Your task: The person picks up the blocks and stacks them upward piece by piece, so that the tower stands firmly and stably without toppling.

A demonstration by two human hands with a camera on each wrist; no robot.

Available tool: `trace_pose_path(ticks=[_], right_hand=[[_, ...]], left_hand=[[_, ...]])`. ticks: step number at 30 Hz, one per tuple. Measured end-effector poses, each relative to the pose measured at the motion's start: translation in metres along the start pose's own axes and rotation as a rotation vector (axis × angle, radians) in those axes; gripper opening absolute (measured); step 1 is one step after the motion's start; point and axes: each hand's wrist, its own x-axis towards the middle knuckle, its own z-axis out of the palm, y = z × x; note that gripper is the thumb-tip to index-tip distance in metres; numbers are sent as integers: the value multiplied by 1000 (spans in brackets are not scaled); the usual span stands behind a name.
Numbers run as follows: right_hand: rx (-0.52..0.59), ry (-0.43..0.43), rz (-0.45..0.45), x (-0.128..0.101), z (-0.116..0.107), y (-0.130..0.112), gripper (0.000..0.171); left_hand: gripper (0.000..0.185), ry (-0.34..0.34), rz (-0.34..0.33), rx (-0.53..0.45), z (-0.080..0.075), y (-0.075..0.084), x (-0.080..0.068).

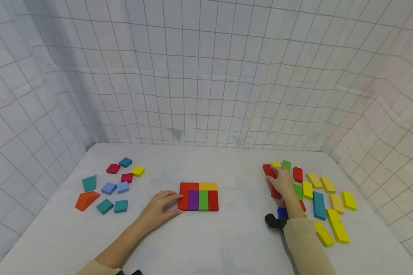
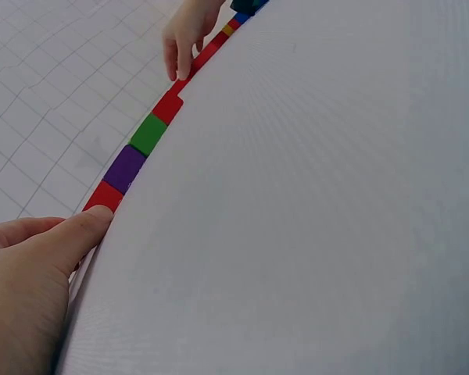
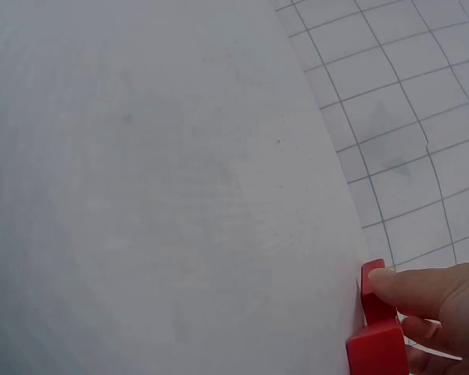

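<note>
A flat rectangle of fitted blocks lies mid-table: a red block (image 1: 183, 204) on its left side, another red one (image 1: 190, 186) and an orange-yellow block (image 1: 208, 186) along the top, then purple (image 1: 193, 201), green (image 1: 203, 201) and dark red (image 1: 213, 201) blocks. Fingers and thumb of my left hand (image 1: 158, 209) touch the left red block; in the left wrist view the thumb lies against its near end. Over the right-hand group, my right hand (image 1: 283, 181) pinches a red block (image 3: 372, 277) between thumb and fingers. A second red block (image 3: 377, 351) sits close to it.
Several loose blocks surround the right hand, including a teal block (image 1: 319, 205), a long yellow block (image 1: 337, 226) and a blue block (image 1: 282, 213). At the left lie an orange piece (image 1: 86, 200), a teal piece (image 1: 89, 183) and several smaller blocks. A gridded curtain (image 1: 213, 95) stands behind the table.
</note>
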Motion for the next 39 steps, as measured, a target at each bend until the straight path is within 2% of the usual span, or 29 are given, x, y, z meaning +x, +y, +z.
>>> trace_pose_path(ticks=[4,9,15,22,25,29,35,39], right_hand=[[-39,0,19,2,1,-1,48],[15,-33,-19,3,2,2,42],[80,-79,-45,1,1,4,44],[67,-111,-44,-1,1,1,37],[69,-113,-75,-3,1,-3,36],[117,-120,-166,-9,2,-15,38],[188,-182,-427,-27,12,-57,33],[200,-273,-588,-46,25,-88,30]], left_hand=[[43,5,7,-3,-1,0,1],[43,2,8,-2,-2,1,2],[43,-8,-4,0,-2,1,2],[44,-6,-6,-4,-2,1,1],[44,-1,-1,-11,-2,2,0],[41,6,-10,-27,-2,2,0],[34,17,-23,-49,-1,1,-1],[33,15,-26,-57,0,0,0]])
